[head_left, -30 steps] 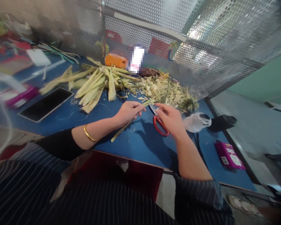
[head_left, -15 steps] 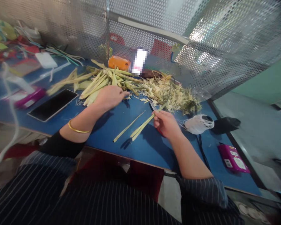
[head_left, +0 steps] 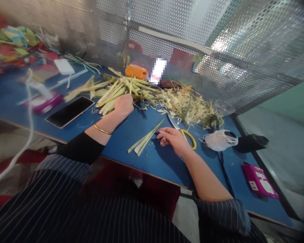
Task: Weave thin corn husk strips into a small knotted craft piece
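Note:
My left hand (head_left: 124,105) is closed at the near edge of a pile of pale green corn husks (head_left: 111,94), with a narrow husk strip (head_left: 130,88) standing up from its fingers. The fingertips are partly hidden from me. Further right, my right hand (head_left: 174,139) hovers just above the blue table with loosely curled, parted fingers and nothing in them. Several cut husk strips (head_left: 145,140) lie fanned together just left of it. Beside and behind that hand rest scissors (head_left: 190,137) with a yellow handle, blades toward the back; my hand covers part of them.
Shredded husk scraps (head_left: 190,106) are heaped at the back right. A white twine roll (head_left: 219,140) and a purple packet (head_left: 259,180) lie on the right. To the left are a dark phone (head_left: 70,111) and a white cable (head_left: 27,111). A perforated metal screen (head_left: 172,20) borders the back.
My right hand has let go of the husk strips, which now lie on the table, and the scissors rest beside it. My left hand has closed at the husk pile. The view has shifted slightly.

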Demonstrator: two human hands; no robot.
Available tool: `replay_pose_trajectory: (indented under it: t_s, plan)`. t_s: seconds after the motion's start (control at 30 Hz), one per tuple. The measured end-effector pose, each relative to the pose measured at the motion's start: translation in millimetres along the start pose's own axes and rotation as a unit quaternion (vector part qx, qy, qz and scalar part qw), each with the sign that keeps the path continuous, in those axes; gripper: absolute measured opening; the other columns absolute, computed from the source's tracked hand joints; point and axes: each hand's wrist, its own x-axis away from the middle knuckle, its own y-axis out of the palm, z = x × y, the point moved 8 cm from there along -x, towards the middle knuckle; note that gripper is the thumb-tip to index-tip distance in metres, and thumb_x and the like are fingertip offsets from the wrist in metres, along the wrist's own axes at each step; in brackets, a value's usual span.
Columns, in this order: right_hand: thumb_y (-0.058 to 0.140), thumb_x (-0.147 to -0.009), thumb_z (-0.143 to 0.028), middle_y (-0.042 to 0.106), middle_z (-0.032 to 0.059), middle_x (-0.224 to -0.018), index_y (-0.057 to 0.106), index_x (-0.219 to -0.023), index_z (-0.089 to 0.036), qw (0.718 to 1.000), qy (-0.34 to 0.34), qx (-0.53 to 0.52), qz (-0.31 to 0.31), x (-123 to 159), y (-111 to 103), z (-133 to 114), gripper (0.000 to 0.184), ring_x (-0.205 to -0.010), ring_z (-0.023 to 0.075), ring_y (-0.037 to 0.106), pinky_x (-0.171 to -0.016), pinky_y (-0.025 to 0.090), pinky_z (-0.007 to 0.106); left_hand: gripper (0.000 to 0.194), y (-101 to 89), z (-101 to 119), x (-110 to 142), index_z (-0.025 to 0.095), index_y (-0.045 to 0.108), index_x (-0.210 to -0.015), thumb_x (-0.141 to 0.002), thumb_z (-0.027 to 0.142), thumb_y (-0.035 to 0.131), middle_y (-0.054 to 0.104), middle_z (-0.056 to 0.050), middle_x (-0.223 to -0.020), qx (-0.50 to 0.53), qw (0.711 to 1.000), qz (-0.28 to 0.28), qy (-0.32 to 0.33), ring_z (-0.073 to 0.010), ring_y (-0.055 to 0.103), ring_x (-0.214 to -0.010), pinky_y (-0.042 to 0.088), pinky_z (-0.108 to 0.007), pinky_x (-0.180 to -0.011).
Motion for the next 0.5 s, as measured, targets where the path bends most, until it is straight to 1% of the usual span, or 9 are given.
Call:
replay_pose_trajectory:
  t_s: [0.07, 0.2, 0.3, 0.4, 0.47, 0.5]
  plan:
    - [0.071, -0.073, -0.038, 0.069, 0.0011, -0.071, 0.062, -0.088, -0.016, 1.0, -0.008, 0.015, -0.011, 1.1, 1.4, -2.0, 0.029, -0.048, 0.0075, 0.059, -0.047, 0.049, 0.02, 0.025, -8.7, -0.2, 0.5, 0.009, 0.071, -0.093, -0.074, 0.009, 0.055, 0.071, -0.023, -0.091, -0.003, 1.0, 0.015, 0.007, -0.0347, 0.067, -0.089, 0.046, -0.036, -0.069]
    - [0.073, -0.071, -0.042, 0.067, 0.0008, -0.072, 0.062, -0.09, -0.016, 0.999, -0.011, 0.031, -0.027, 2.2, 2.5, -3.3, 0.033, -0.049, 0.0074, 0.058, -0.048, 0.049, 0.02, 0.028, -28.1, -2.2, 2.8, 0.014, 0.07, -0.098, -0.078, 0.011, 0.051, 0.071, -0.017, -0.095, -0.016, 0.998, 0.064, 0.003, -0.0305, 0.066, -0.09, 0.046, -0.035, -0.07]
    - [0.071, -0.073, -0.043, 0.067, 0.0012, -0.074, 0.063, -0.093, -0.017, 0.998, -0.012, 0.046, -0.036, 3.0, 2.7, -3.5, 0.033, -0.05, 0.0074, 0.058, -0.05, 0.05, 0.021, 0.024, -31.5, -3.2, 2.7, 0.017, 0.071, -0.092, -0.079, 0.015, 0.051, 0.072, -0.013, -0.093, -0.014, 0.998, 0.055, 0.005, -0.0277, 0.065, -0.087, 0.045, -0.033, -0.067]
    - [0.07, -0.075, -0.043, 0.067, 0.0011, -0.076, 0.063, -0.095, -0.017, 0.997, -0.014, 0.06, -0.043, 3.6, 2.5, -3.4, 0.033, -0.051, 0.0076, 0.059, -0.051, 0.05, 0.022, 0.017, -30.4, 0.8, 2.3, 0.018, 0.072, -0.079, -0.078, 0.022, 0.055, 0.071, -0.01, -0.083, 0.047, 0.997, 0.045, 0.04, -0.0249, 0.064, -0.08, 0.043, -0.031, -0.064]
    - [0.07, -0.074, -0.042, 0.067, 0.0008, -0.075, 0.064, -0.095, -0.017, 0.997, -0.015, 0.065, -0.041, 3.4, 1.6, -3.5, 0.033, -0.051, 0.0075, 0.059, -0.051, 0.05, 0.022, 0.016, -28.7, 6.2, 3.8, 0.017, 0.071, -0.073, -0.077, 0.026, 0.058, 0.068, -0.007, -0.073, 0.133, 0.987, 0.046, 0.072, -0.0213, 0.062, -0.072, 0.042, -0.03, -0.062]
    - [0.069, -0.074, -0.042, 0.067, 0.0006, -0.075, 0.064, -0.095, -0.017, 0.997, -0.016, 0.067, -0.038, 3.2, 0.9, -3.8, 0.033, -0.05, 0.0075, 0.059, -0.051, 0.05, 0.022, 0.017, -25.2, 9.8, 5.1, 0.016, 0.071, -0.073, -0.077, 0.028, 0.059, 0.066, -0.006, -0.067, 0.191, 0.977, 0.032, 0.087, -0.019, 0.061, -0.066, 0.042, -0.028, -0.06]
